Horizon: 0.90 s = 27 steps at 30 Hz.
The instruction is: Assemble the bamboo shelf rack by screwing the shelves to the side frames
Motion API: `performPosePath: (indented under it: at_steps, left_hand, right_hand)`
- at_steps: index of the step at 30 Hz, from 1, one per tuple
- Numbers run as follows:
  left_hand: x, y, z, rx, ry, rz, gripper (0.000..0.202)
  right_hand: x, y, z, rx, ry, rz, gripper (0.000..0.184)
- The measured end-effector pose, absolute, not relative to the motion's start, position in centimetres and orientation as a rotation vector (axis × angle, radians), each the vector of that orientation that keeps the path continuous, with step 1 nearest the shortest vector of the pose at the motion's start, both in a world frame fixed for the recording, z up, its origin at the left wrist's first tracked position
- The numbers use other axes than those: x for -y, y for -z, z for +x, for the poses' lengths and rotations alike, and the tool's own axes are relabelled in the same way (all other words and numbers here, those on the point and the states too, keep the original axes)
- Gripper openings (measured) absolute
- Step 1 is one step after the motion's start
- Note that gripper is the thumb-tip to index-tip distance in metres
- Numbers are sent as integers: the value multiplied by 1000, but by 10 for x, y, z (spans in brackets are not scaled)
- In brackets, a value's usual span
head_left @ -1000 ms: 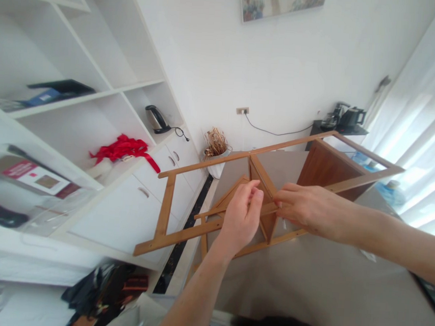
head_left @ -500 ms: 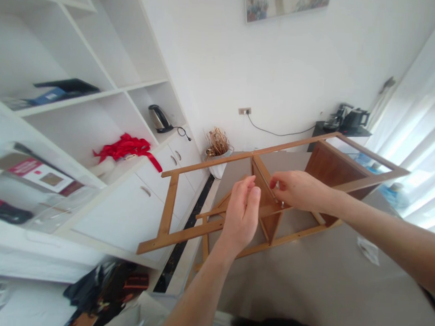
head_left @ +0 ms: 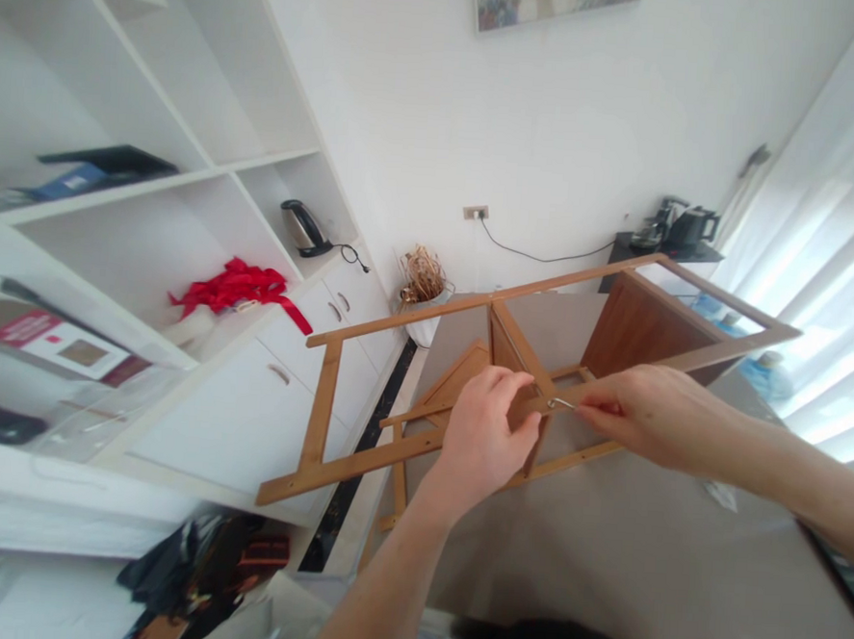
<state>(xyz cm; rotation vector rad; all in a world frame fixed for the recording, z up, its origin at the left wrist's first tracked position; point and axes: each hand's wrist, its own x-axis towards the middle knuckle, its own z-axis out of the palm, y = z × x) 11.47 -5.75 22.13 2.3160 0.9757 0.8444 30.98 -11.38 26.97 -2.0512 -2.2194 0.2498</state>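
A wooden shelf frame (head_left: 364,462) lies on its side on the table, with panels set between its rails. My left hand (head_left: 485,434) straddles the near rail, fingers on its far side and thumb on its near side. In my right hand (head_left: 642,410), a thin bent metal hex key (head_left: 561,403) is pinched between thumb and fingers. The key's tip meets the rail beside the left fingertips, at the joint with a panel. Whatever fastener sits under the tip is too small to make out.
The grey table (head_left: 600,561) spreads under the frame. White shelving (head_left: 211,171) at left holds a kettle (head_left: 306,228) and red ribbon (head_left: 233,286). A pot of dried plants (head_left: 424,279) stands behind the frame. Plastic bottles (head_left: 767,374) are at right.
My right hand has shifted right and now shows the hex key with its tip at the rail. The left hand has moved right and down, onto the rail by the joint.
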Motion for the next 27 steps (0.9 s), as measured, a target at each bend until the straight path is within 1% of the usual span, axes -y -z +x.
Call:
performPosePath:
  at_steps: [2, 5, 7, 9, 12, 14, 15, 17, 18, 21, 25, 27]
  left_hand:
    - [57, -222, 115, -974, -814, 2339, 30]
    - [56, -222, 114, -953, -801, 2350, 45]
    - [56, -222, 114, -954, -797, 2353, 53]
    - [56, -222, 113, -956, -787, 2356, 55]
    - [57, -223, 112, -955, -768, 2356, 53]
    - [57, -223, 112, -951, -763, 2354, 54]
    - [57, -223, 112, -948, -763, 2352, 55]
    - [58, -222, 112, -944, -764, 2348, 56]
    - [57, -222, 112, -942, -766, 2345, 57]
    - [57, -220, 112, -940, -777, 2333, 60]
    - [56, -220, 112, -923, -800, 2316, 64]
    - [55, -220, 111, -894, -811, 2309, 69]
  right_hand:
    - [114, -269, 303, 2274, -300, -1983, 35]
    - [111, -268, 293, 2269, -404, -1922, 42]
    - [109, -267, 288, 2219, -464, -1926, 44]
    - [107, -268, 286, 2198, -493, -1941, 44]
    - [108, -271, 290, 2264, -402, -1960, 46]
    - [111, -274, 296, 2309, -291, -1938, 42]
    - [112, -276, 300, 2344, -234, -1880, 36]
    - [113, -278, 304, 2456, -146, -1671, 21]
    - [113, -279, 304, 2526, -115, -1547, 19]
    - [111, -279, 300, 2682, -58, -1339, 20]
    - [105, -279, 287, 2735, 32, -1401, 22]
    - [102, -282, 282, 2736, 55, -1461, 19]
